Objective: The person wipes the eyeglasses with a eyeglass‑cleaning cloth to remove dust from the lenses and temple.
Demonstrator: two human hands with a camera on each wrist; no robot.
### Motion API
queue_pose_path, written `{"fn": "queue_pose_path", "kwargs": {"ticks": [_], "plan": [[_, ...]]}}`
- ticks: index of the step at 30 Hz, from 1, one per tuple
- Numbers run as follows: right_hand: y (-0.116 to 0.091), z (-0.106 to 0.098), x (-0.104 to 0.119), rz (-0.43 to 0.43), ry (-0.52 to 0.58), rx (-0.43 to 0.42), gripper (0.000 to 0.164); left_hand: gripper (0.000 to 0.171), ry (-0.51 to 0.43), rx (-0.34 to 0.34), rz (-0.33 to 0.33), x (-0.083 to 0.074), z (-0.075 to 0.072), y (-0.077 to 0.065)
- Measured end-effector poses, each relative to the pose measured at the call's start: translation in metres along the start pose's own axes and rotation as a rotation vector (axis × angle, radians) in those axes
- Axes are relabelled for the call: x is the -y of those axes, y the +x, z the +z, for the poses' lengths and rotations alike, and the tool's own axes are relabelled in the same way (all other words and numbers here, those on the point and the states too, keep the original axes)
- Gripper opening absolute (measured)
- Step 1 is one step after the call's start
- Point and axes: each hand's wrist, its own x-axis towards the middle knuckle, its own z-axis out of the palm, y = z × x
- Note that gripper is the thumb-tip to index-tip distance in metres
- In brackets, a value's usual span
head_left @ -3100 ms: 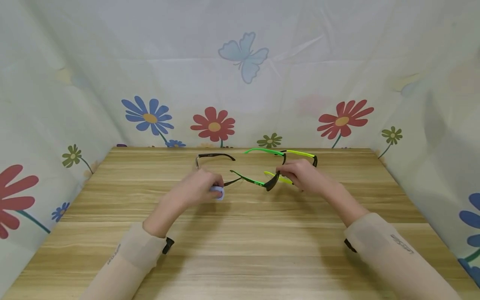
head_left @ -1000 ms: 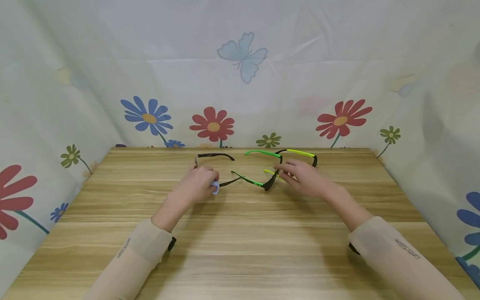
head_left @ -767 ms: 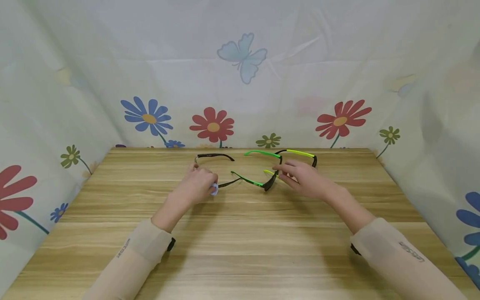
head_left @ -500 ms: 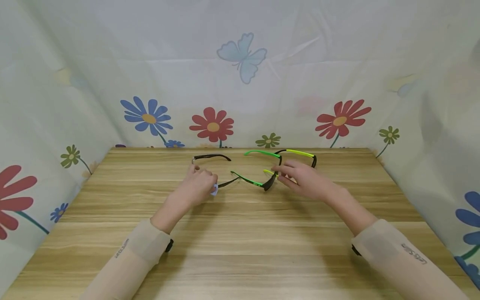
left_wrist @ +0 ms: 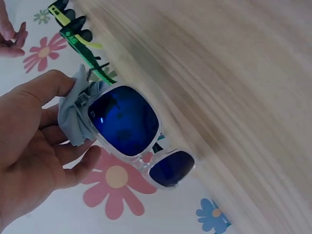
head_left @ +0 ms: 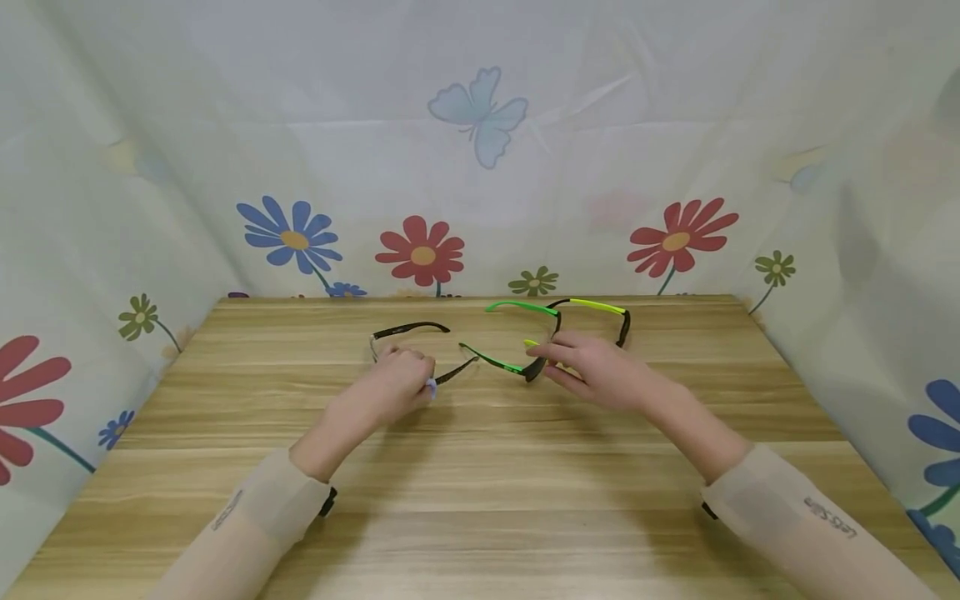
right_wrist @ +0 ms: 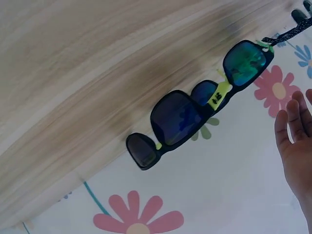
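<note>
My left hand (head_left: 397, 383) grips a light blue cloth (left_wrist: 75, 114), bunched at one front corner of clear-framed sunglasses (left_wrist: 124, 119) with dark blue lenses. Their black arms (head_left: 408, 328) point away to the right on the table. In the head view most of the front is behind the hand. My right hand (head_left: 611, 371) hovers around the black and green sunglasses (head_left: 491, 359), its fingers loosely extended and holding nothing. Right behind that pair are black and yellow sunglasses (head_left: 597, 306), partly covered by the right hand; the right wrist view shows their dark lenses (right_wrist: 178, 117).
The wooden table (head_left: 480, 500) ends at a white backdrop (head_left: 337, 150) printed with flowers, which also rises along both sides. The three pairs of sunglasses form a row near the far edge, with the green and yellow pairs overlapping in view.
The clear sunglasses have shifted left and slightly nearer, with the left hand and cloth at their corner. My right hand's fingers have loosened, and it has come a little nearer.
</note>
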Motion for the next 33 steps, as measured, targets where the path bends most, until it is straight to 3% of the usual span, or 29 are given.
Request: {"fn": "queue_pose_path", "kwargs": {"ticks": [6,12,20,28,33], "plan": [[0.006,0.01,0.01,-0.128,-0.021,-0.046,0.025,0.028,-0.033,0.0,0.032,-0.012,-0.01,-0.006],[0.011,0.02,0.032,-0.147,-0.072,-0.065,0.02,0.027,-0.025,-0.019,0.015,-0.024,-0.018,-0.01],[0.021,0.027,0.064,-0.145,-0.18,-0.124,0.036,0.018,-0.121,-0.052,0.005,-0.037,-0.032,-0.014],[0.027,0.03,0.079,-0.114,-0.249,-0.136,0.05,0.013,-0.267,0.034,-0.052,-0.053,-0.049,-0.018],[0.028,0.031,0.09,-0.145,-0.324,-0.161,0.052,0.011,-0.324,0.047,-0.033,-0.063,-0.055,-0.019]]}}
